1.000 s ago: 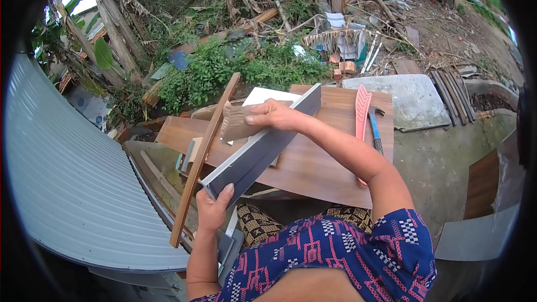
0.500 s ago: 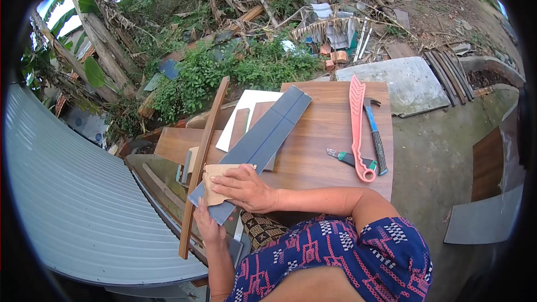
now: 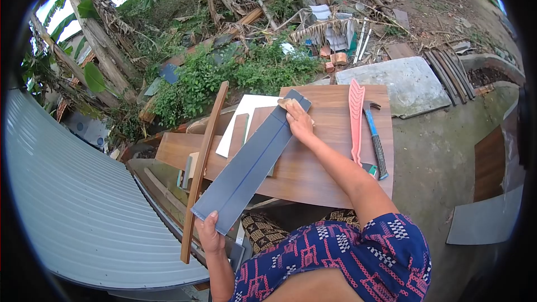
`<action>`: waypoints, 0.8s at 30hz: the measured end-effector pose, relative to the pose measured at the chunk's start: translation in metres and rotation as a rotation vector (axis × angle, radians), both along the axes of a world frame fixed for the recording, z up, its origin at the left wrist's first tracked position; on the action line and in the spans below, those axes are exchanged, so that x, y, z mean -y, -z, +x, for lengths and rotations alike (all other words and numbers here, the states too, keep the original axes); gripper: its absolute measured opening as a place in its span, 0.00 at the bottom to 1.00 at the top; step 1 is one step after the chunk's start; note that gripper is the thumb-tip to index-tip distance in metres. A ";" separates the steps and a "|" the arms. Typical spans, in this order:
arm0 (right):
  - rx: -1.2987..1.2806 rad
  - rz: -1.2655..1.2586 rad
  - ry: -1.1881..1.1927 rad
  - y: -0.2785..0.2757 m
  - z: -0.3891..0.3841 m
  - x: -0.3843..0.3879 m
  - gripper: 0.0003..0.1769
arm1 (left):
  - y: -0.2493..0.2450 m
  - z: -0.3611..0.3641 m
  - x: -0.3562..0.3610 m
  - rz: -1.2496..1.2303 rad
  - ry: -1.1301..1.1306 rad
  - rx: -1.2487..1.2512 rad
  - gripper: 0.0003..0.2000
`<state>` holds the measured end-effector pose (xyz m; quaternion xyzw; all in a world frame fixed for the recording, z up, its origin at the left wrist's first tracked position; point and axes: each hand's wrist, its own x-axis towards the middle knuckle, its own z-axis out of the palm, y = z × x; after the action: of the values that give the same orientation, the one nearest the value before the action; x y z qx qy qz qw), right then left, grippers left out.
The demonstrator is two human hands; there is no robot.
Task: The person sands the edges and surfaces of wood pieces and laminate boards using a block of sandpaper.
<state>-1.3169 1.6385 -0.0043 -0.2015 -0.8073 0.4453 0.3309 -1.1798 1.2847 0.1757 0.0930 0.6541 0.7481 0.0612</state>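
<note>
A long grey board point(image 3: 246, 170) with blue lines drawn on it lies slanted over the brown wooden tabletop point(image 3: 324, 156). My left hand point(image 3: 210, 234) grips its near end, thumb on top and fingers beneath. Near the far end, my right hand point(image 3: 300, 121) presses a piece of tan sheet point(image 3: 288, 102) onto the board; the sheet pokes out past the fingertips. Left of the grey board is a narrow wooden strip point(image 3: 206, 162). A white panel point(image 3: 246, 113) and a smaller brown piece point(image 3: 238, 134) lie partly under the board.
On the table's right side lie a pink tool holder point(image 3: 356, 117), a blue-handled hammer point(image 3: 376, 140) and a green-and-black knife point(image 3: 369, 168), partly covered. Corrugated metal sheeting point(image 3: 78, 190) fills the left. A grey slab point(image 3: 397, 86) and leaning boards point(image 3: 486, 221) stand beyond.
My right hand has slid up the board to its far end with the tan sheet. My left hand now has its thumb over the near end, and the board has shifted slightly toward me.
</note>
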 end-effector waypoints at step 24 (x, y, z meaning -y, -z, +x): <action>0.109 -0.041 -0.026 0.032 -0.027 -0.069 0.26 | 0.008 0.018 0.005 0.002 -0.018 0.035 0.19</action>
<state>-1.3442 1.7072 -0.0363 -0.2215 -0.8174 0.4542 0.2765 -1.1618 1.2795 0.1676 0.0738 0.6529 0.7510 0.0657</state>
